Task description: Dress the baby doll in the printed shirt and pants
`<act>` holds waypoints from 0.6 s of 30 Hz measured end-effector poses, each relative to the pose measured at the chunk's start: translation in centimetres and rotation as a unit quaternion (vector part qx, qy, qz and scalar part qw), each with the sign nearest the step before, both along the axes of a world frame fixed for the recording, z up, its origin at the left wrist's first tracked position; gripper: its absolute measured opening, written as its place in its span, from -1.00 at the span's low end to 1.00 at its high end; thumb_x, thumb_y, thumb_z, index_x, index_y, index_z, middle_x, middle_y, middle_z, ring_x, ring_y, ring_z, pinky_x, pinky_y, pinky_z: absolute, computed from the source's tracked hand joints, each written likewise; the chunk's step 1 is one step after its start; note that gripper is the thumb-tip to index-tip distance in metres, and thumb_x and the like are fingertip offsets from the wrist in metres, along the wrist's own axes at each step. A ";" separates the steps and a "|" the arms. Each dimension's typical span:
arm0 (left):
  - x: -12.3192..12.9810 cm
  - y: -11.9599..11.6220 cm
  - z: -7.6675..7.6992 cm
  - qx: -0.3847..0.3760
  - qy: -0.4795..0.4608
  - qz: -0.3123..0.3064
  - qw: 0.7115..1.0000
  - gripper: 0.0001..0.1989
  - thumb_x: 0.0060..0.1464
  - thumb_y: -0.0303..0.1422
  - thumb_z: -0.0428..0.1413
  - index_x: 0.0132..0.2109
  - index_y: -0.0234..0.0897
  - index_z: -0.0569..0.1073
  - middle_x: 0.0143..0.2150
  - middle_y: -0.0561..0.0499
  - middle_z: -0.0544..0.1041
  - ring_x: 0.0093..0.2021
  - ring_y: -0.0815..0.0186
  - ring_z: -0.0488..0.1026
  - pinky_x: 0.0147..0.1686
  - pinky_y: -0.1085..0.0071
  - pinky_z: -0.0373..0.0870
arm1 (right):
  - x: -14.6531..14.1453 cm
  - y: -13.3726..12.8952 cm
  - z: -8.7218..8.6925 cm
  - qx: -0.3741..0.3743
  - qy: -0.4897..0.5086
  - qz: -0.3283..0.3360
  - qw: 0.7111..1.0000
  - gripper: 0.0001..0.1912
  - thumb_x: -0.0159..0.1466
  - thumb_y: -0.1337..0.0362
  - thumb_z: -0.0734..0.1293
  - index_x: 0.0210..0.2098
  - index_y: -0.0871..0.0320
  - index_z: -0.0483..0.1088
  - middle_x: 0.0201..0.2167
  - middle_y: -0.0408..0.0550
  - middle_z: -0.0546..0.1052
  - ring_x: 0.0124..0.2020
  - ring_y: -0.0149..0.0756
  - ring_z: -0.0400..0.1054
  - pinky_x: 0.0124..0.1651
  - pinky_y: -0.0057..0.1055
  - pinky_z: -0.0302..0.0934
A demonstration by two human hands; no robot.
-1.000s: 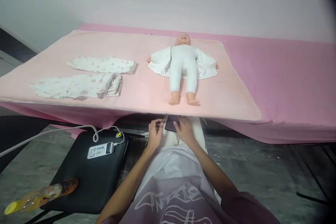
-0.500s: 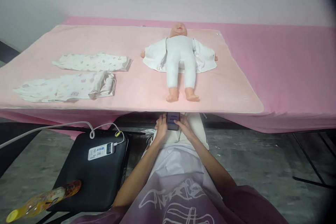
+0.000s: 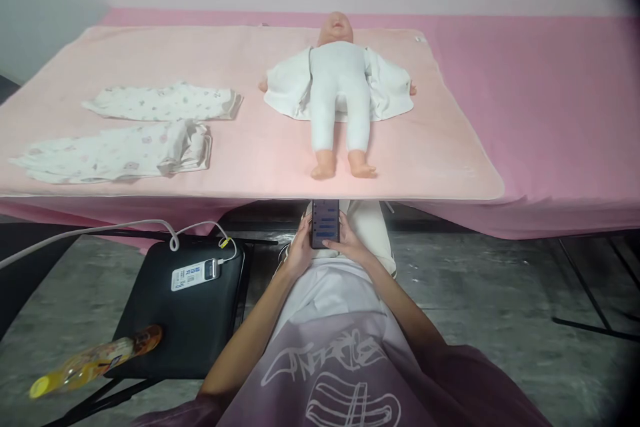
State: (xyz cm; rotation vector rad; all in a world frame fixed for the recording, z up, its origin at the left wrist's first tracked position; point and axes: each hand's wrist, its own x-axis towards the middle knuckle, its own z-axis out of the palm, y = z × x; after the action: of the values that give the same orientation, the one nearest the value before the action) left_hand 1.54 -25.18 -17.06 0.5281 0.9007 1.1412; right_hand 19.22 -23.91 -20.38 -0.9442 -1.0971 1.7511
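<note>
on the pink desk [image 3: 540, 107] a doll [image 3: 341, 80] lies face-up; nearer, the left hand [image 3: 300, 248] and right hand [image 3: 353, 244] have fingers closed around a lit phone [image 3: 325, 220].

The left hand [image 3: 299, 250] and right hand [image 3: 354, 245] hold a phone [image 3: 325, 221] that apparently shows messages.

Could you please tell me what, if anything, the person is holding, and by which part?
A phone: the left hand holds it along its left edge, and the right hand at its right edge, thumb over the lower end.
</note>
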 end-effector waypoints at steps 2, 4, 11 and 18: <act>0.2 -0.2 0.2 -0.028 -0.032 -0.021 0.999 -0.40 0.37 0.12 0.34 0.41 0.04 0.55 0.50 -0.07 0.53 0.55 -0.08 0.43 0.55 -0.07 0.38 | 0.4 0.1 0.3 0.015 -0.016 -0.013 1.000 0.22 0.26 -0.13 0.63 0.69 -0.05 -0.02 0.41 0.15 0.51 0.44 0.02 0.46 0.57 0.09 0.33; 0.3 -0.2 0.1 -0.048 -0.050 -0.034 0.997 -0.39 0.37 0.10 0.34 0.44 0.11 0.51 0.52 -0.04 0.51 0.52 -0.09 0.46 0.49 -0.12 0.46 | 1.1 0.2 0.7 0.045 -0.053 -0.043 0.997 -0.02 0.35 -0.12 0.53 0.63 -0.03 0.19 0.47 0.12 0.47 0.54 0.04 0.35 0.64 0.10 0.21; 0.1 -0.3 -1.0 -0.044 -0.052 -0.035 0.997 -0.39 0.32 0.01 0.39 0.43 0.11 0.52 0.57 -0.02 0.46 0.58 -0.11 0.39 0.50 -0.16 0.45 | 2.0 0.2 0.5 0.049 -0.068 -0.053 0.995 -0.18 0.38 -0.12 0.46 0.55 -0.03 0.38 0.50 0.03 0.48 0.56 0.06 0.34 0.60 0.04 0.29; 0.1 -0.4 -1.4 -0.039 -0.037 -0.047 0.997 -0.38 0.30 -0.04 0.40 0.44 0.11 0.53 0.53 -0.04 0.50 0.60 -0.13 0.37 0.52 -0.16 0.43 | 1.9 -0.3 -0.3 0.015 -0.042 -0.049 0.998 -0.12 0.37 -0.16 0.49 0.60 -0.06 0.34 0.52 0.04 0.48 0.50 0.04 0.42 0.58 0.02 0.32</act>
State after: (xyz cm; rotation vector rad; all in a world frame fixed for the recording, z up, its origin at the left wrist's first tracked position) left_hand 1.60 -25.58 -18.42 0.4562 0.8451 1.0294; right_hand 21.10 -24.20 -20.69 -1.0441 -1.1096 1.6232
